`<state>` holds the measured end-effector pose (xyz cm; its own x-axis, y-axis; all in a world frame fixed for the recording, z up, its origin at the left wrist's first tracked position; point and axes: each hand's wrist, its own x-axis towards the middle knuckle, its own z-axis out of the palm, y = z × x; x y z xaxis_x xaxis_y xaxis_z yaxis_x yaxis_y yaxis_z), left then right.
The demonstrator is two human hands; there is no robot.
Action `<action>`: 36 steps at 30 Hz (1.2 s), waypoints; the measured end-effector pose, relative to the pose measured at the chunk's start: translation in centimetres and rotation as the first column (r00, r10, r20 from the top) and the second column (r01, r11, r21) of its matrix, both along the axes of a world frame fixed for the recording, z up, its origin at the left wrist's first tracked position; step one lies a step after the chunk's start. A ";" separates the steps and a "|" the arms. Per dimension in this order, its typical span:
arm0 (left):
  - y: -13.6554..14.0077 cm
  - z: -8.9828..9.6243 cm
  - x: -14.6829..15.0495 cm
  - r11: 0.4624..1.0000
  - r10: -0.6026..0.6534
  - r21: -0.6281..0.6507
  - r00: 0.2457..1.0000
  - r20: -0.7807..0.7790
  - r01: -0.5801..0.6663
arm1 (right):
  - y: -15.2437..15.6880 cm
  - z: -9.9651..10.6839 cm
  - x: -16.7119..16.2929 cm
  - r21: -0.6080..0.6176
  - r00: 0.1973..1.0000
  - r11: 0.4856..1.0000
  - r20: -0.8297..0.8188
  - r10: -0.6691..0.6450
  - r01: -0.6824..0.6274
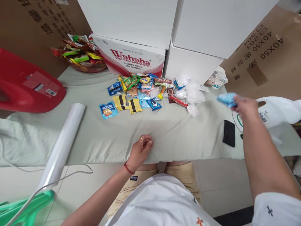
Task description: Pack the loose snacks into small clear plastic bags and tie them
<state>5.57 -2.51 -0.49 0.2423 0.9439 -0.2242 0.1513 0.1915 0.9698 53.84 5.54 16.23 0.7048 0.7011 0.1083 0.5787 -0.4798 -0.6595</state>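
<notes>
My right hand [245,106] is raised over the right side of the cloth-covered table, fingers closed on a light blue snack packet [227,99] that looks smeared by motion. My left hand [142,149] rests at the table's front edge with its fingers curled in and nothing showing in them. Beyond it lies a pile of small wrapped snacks [143,83]. Toward the front of the pile are a blue and white packet [108,110], two yellow packets with black bands [134,106] and a dark blue packet [154,104]. Crumpled clear plastic wrap [191,92] adjoins the pile on the right.
A black phone [229,133] and a white plastic jug [277,111] lie on the right. White paper cups [219,80] stand behind. On the left are a red jug [28,84], a clear film roll [66,141] and a snack-filled bowl [90,67]. Boxes [131,58] line the back.
</notes>
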 end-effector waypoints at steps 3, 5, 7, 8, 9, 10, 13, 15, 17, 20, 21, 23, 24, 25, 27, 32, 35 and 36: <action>-0.7 -0.3 -0.1 0.998 0.002 0.069 0.999 -0.040 0.000 | 6.9 3.7 2.2 0.097 0.934 0.963 -0.282 -0.217 0.253; -1.0 0.0 0.2 0.993 0.014 0.118 0.994 -0.105 -0.002 | 8.3 3.7 1.7 0.125 0.929 0.961 -0.313 -0.196 0.245; -1.2 0.4 0.5 0.987 0.019 0.161 0.981 -0.191 0.013 | 7.2 1.3 -0.2 0.162 0.957 0.981 -0.283 -0.060 0.109; -1.2 0.7 0.6 0.982 0.010 0.184 0.973 -0.230 0.033 | 6.0 -0.5 -1.3 0.165 0.968 0.986 -0.248 0.040 0.002; -1.1 1.0 0.6 0.976 0.000 0.210 0.965 -0.262 0.057 | 4.5 -2.6 -2.6 0.158 0.971 0.986 -0.226 0.079 -0.044; -1.1 1.2 0.6 0.969 -0.013 0.234 0.959 -0.283 0.082 | 3.0 -4.8 -3.9 0.146 0.972 0.987 -0.211 0.101 -0.071; -0.9 1.5 0.5 0.953 -0.047 0.273 0.955 -0.293 0.130 | -0.4 -10.5 -7.3 0.063 0.954 0.955 -0.054 0.294 -0.291; -0.9 1.4 0.5 0.956 -0.051 0.264 0.961 -0.273 0.126 | -1.3 -12.7 -8.9 -0.059 0.909 0.915 0.100 0.404 -0.400; -1.1 1.2 0.4 0.968 -0.037 0.236 0.974 -0.222 0.091 | -1.4 -13.5 -9.9 -0.101 0.906 0.918 0.151 0.395 -0.383; -1.6 1.2 0.5 0.988 0.003 0.156 0.994 -0.111 0.014 | -1.9 -13.1 -11.8 0.113 0.959 0.959 -0.092 0.270 -0.259; -1.8 1.4 0.7 0.992 0.007 0.129 0.997 -0.076 0.003 | -2.5 -12.8 -12.8 0.201 0.935 0.956 -0.242 0.258 -0.212; -2.0 2.0 1.4 0.995 -0.009 0.096 1.000 -0.013 0.010 | -4.2 -12.2 -15.4 0.315 0.795 0.938 -0.529 0.298 -0.143; -2.0 2.4 2.0 0.995 -0.020 0.098 1.000 0.012 0.018 | -5.4 -12.0 -17.0 0.339 0.705 0.932 -0.629 0.328 -0.132; -1.9 2.8 2.7 0.994 -0.022 0.110 0.999 0.032 0.019 | -6.6 -11.9 -18.7 0.348 0.625 0.927 -0.695 0.355 -0.139; -1.4 3.7 4.4 0.989 -0.004 0.146 0.999 0.055 -0.004 | -9.0 -11.9 -21.8 0.339 0.534 0.918 -0.747 0.395 -0.205; 0.3 4.5 7.2 0.990 0.018 0.135 0.992 0.129 -0.035 | -12.5 -12.1 -25.8 0.291 0.529 0.866 -0.698 0.483 -0.407; 0.7 4.0 6.7 0.999 0.013 0.031 0.966 0.257 -0.022 | -12.3 -11.5 -25.1 0.323 0.525 0.904 -0.737 0.426 -0.280; 0.8 3.7 6.2 1.000 0.029 -0.019 0.952 0.304 -0.024 | -12.0 -11.2 -24.5 0.333 0.515 0.912 -0.752 0.411 -0.241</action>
<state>11.81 -1.74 3.22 0.2762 0.9480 -0.1579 -0.1554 0.2061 0.9661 29.34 -6.43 5.02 0.2834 0.9297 -0.2353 -0.1287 -0.2063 -0.9700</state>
